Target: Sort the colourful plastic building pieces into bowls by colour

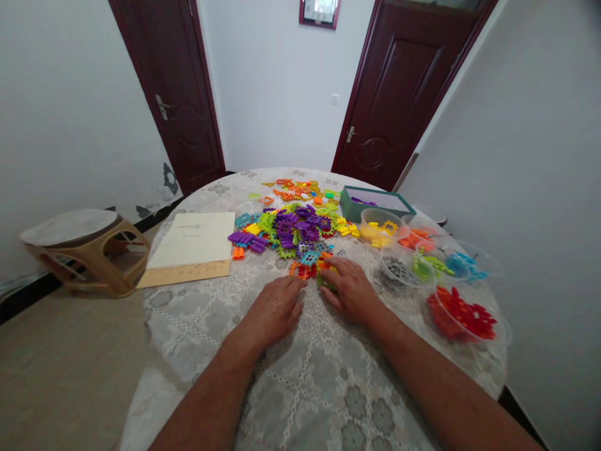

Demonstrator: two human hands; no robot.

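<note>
My left hand (277,308) rests on the tablecloth, fingers stretched forward and thumb apart, holding nothing I can see. Its fingertips lie just in front of a red-orange toothed plastic piece (300,270). My right hand (350,289) curls its fingers and thumb around yellow and green toothed plastic building pieces (323,275), partly covered by the fingers. Right beyond both hands is a mixed heap of building pieces, with purple ones (300,225) on top and lime green ones (267,224) at the side. A light blue square piece (310,257) lies at its near edge.
Clear plastic bowls at the right hold red pieces (462,316), grey pieces (398,268), yellow pieces (378,233) and blue pieces (469,266). A green box (347,207) stands behind them. Left lies an open notebook (195,241); a stool (79,250) stands beyond the table edge.
</note>
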